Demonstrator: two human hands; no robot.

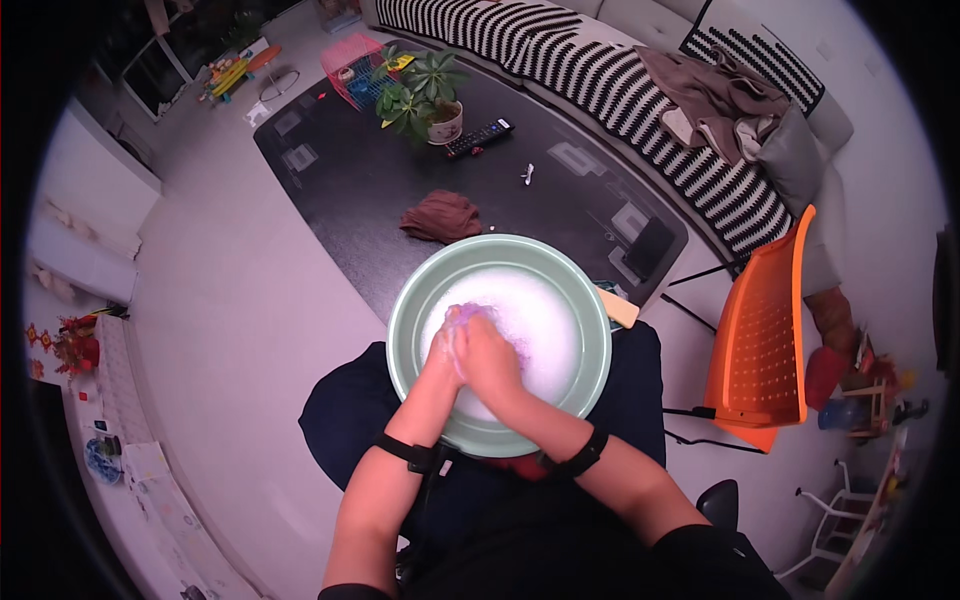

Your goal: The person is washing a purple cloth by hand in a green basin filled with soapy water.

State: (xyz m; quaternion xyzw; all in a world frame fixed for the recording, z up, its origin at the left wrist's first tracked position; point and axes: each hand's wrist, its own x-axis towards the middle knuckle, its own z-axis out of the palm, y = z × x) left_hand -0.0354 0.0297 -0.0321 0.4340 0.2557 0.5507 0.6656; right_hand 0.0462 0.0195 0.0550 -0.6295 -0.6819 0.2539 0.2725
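A pale green plastic basin (499,442) rests on my lap, against the near edge of the table. White suds (544,322) cover the water in it. Over the left part of the suds, my left hand (444,351) and my right hand (491,361) are pressed together around a wet, lathered purple cloth (474,309). Most of the cloth is hidden by my fingers and foam. My right hand lies over part of the left one. Both forearms carry a black strap.
On the dark coffee table (360,195) lie a crumpled brown cloth (442,216), a remote control (480,138) and a potted plant (445,124). A pale yellow block (619,307) sits beside the basin's right rim. An orange chair (761,330) stands to the right, a striped-covered sofa (600,90) behind.
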